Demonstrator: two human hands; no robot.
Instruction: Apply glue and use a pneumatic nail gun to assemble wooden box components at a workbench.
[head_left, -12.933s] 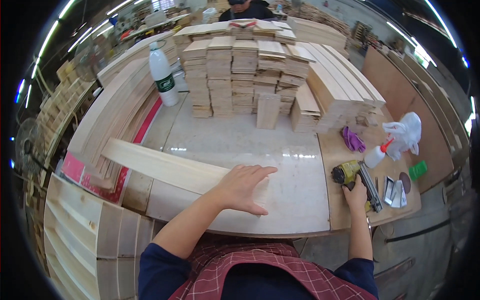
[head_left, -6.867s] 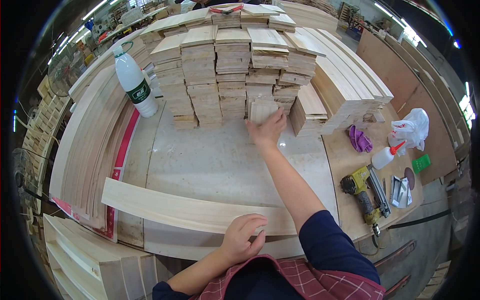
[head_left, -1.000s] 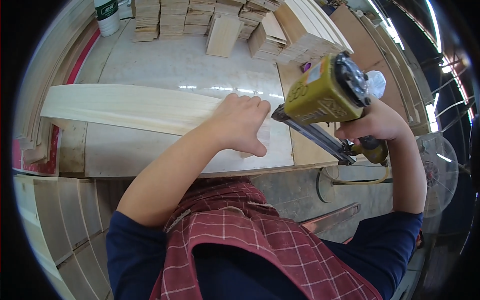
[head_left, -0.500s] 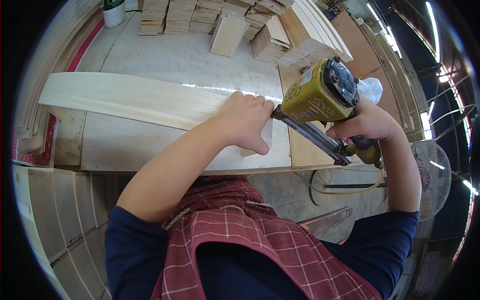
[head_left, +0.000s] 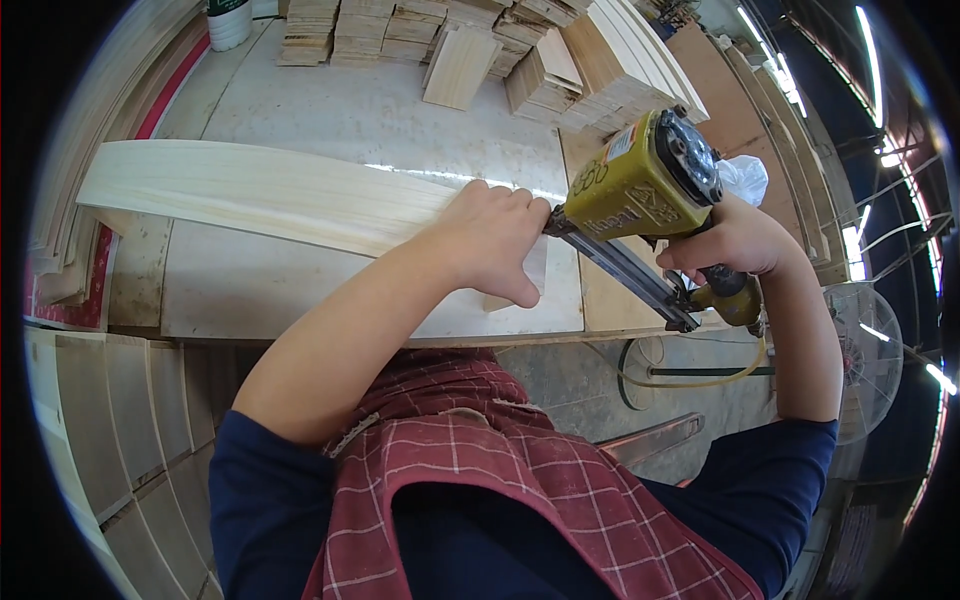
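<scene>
A long pale wooden board [head_left: 270,195] lies across the left half of the worktable, raised a little above it. My left hand [head_left: 495,240] is closed over the board's right end, fingers on the far side and thumb on the near side. A small upright end piece shows partly beneath that hand. In my right hand [head_left: 738,240] is a yellow-green nail gun [head_left: 640,175], gripped by its dark handle. The gun's nose rests at the board's right end, beside my left fingertips, and its magazine slants down toward me. The exact contact point is hidden.
Stacks of short boards [head_left: 400,35] stand along the far side of the worktable [head_left: 300,290], with longer planks [head_left: 640,65] at the far right. More panels [head_left: 120,420] are stacked at the left. A yellow air hose [head_left: 700,377] hangs below the gun, near a fan [head_left: 862,360].
The nail gun has tilted slightly and its body has risen a little, with its nose still at the board's end. My left hand and the board have barely moved.
</scene>
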